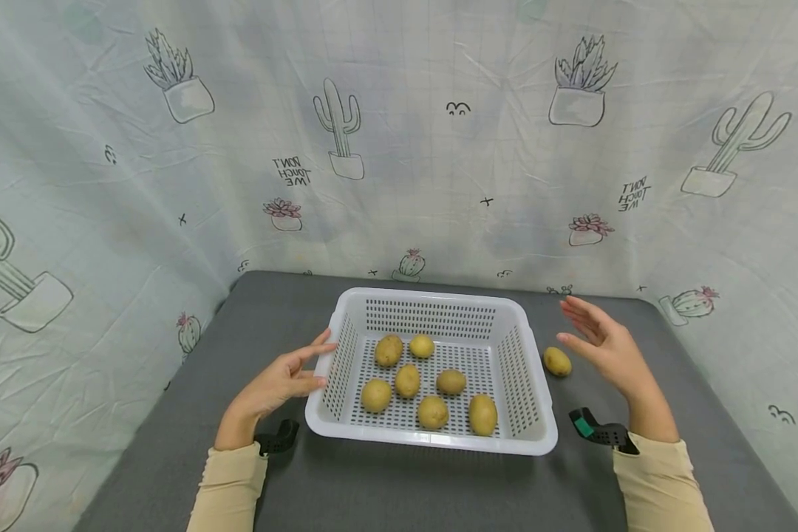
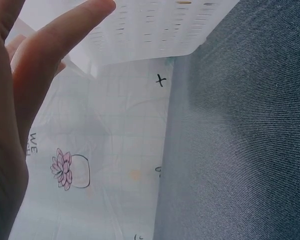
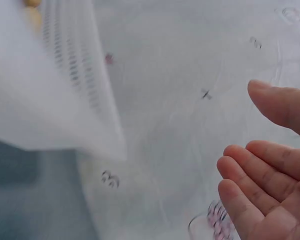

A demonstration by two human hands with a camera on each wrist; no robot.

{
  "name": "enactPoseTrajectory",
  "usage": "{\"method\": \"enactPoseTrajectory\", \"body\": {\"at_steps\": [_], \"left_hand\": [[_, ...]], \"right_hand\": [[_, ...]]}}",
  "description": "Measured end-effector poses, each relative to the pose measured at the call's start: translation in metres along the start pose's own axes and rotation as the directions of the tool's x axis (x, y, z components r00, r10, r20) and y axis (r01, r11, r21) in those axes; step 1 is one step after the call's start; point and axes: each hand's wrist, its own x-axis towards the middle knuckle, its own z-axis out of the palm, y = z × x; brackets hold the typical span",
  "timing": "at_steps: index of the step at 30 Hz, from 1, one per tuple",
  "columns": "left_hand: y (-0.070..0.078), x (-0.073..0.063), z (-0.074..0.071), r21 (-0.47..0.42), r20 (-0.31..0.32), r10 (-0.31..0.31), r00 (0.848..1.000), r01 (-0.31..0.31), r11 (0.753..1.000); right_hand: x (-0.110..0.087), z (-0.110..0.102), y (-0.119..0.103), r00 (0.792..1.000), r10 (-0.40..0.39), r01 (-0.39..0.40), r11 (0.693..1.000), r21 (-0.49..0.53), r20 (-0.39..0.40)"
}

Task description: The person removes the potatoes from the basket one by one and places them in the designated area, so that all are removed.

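Observation:
A white plastic basket point(image 1: 431, 441) with slotted walls stands in the middle of the grey table, and several potatoes point(image 1: 433, 412) lie spread over its floor. At the basket's left rim is my left hand point(image 1: 275, 383), its thumb and fingers fairly straight and at the edge; the left wrist view shows the thumb point(image 2: 65, 37) extended beside the basket wall. My right hand point(image 1: 615, 355) is raised off the basket's right side, fingers loosely bent, palm bare in the right wrist view. Below its fingertips a single potato point(image 1: 557, 362) lies on the table, just outside the basket.
The grey table point(image 1: 386, 495) extends around the basket. Behind it and at both sides hangs a pale curtain point(image 1: 432, 162) printed with potted cacti. A dark strap point(image 1: 278, 437) is on the left wrist, and another dark strap point(image 1: 598, 430) on the right.

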Motion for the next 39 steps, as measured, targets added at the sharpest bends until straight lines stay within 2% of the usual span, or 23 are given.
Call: {"method": "enactPoseTrajectory", "body": {"at_steps": [11,24,33,39], "left_hand": [[0.002,0.0,-0.001,-0.007,0.008,0.001,1.0,-0.001,1.0],[0.004,0.001,-0.001,-0.001,-0.015,-0.014,1.0,0.014,1.0],[0.002,0.0,0.0,-0.007,-0.012,-0.023,1.0,0.023,1.0],[0.001,0.001,0.002,-0.018,-0.007,-0.017,1.0,0.017,1.0]], "right_hand": [[0.025,0.015,-0.025,0.994,-0.084,0.079,0.994,0.074,0.073],[0.053,0.054,-0.036,0.975,-0.092,0.06,0.986,0.158,0.201],[0.069,0.082,-0.033,0.94,-0.072,0.011,0.983,0.181,0.332],[0.074,0.095,-0.031,0.9,-0.064,-0.008,0.986,0.164,0.431]]}}
